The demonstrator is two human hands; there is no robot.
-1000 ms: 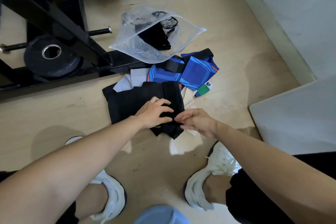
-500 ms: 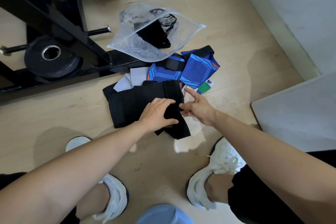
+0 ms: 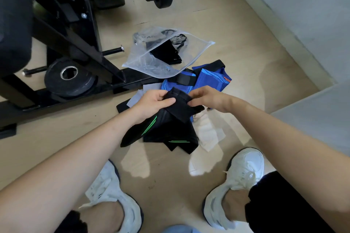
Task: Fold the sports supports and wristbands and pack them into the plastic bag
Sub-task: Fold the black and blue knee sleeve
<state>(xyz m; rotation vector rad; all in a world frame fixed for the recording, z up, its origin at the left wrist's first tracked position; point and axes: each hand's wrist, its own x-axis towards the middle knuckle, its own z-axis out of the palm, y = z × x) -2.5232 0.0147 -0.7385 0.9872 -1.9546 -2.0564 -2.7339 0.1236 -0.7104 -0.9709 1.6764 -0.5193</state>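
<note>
The left hand [image 3: 153, 100] grips the upper edge of a black knit support with green stripes [image 3: 170, 128], its fingers curled over the fabric and the thumb pressing on the front. The right hand [image 3: 206, 96] pinches the same edge from the other side, thumb and fingers closed on a dark band that folds down across the top of the support. The support hangs between the two hands, its lower ends spreading out low over the wooden floor [image 3: 246, 34]; whether they touch the boards cannot be told. Just beyond the hands lies a heap of blue supports [image 3: 214, 79] with black bands and a small orange mark, partly hidden by the knuckles. A grey cloth piece [image 3: 136, 98] lies just left of the left hand, over another flat black piece [image 3: 123, 105], and a white cloth piece [image 3: 208, 132] lies on the floor below the right hand. Farther out, touching the blue heap, the clear plastic bag [image 3: 161, 62] lies with its mouth open and a folded black item [image 3: 166, 53] inside it. To the left stands a black gym machine frame [image 3: 75, 47] with a weight plate [image 3: 70, 81] at its base. Near the bottom edge of the view are two white shoes [image 3: 238, 181], and a grey wall [image 3: 303, 5] borders the floor on the right.
</note>
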